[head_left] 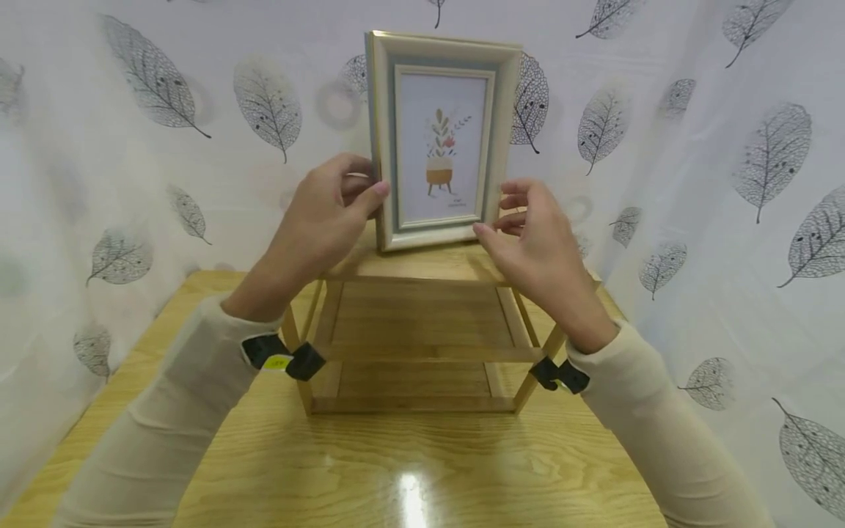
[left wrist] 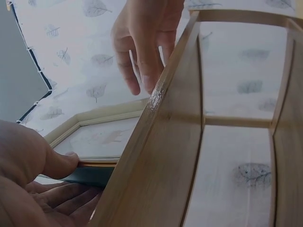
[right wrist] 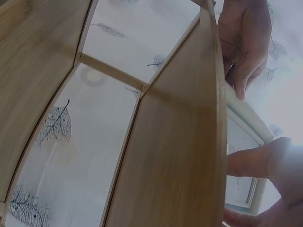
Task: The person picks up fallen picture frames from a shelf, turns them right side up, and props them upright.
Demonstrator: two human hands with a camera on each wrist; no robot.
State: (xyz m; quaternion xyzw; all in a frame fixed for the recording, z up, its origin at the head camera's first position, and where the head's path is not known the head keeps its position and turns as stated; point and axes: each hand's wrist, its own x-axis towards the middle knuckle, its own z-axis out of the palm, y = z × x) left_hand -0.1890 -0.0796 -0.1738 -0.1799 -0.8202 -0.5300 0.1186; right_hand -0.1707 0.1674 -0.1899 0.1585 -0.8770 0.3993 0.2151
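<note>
Head view: cream-and-blue rectangular picture frame (head_left: 445, 147) near-upright over pale wooden tiered shelf (head_left: 422, 355), can't tell if seated; left hand (head_left: 323, 213) pinches its left edge; right hand (head_left: 538, 246) loosely spread by lower right corner, contact unclear; lopsided grip could let frame twist or tip if left slips

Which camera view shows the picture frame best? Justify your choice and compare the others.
The head view: the picture frame shows nearly its whole front, potted-plant print included. The left wrist view shows it slanted, partly hidden by the wooden rack. The right wrist view shows only part, beyond the rack's edge and behind fingers.
</note>
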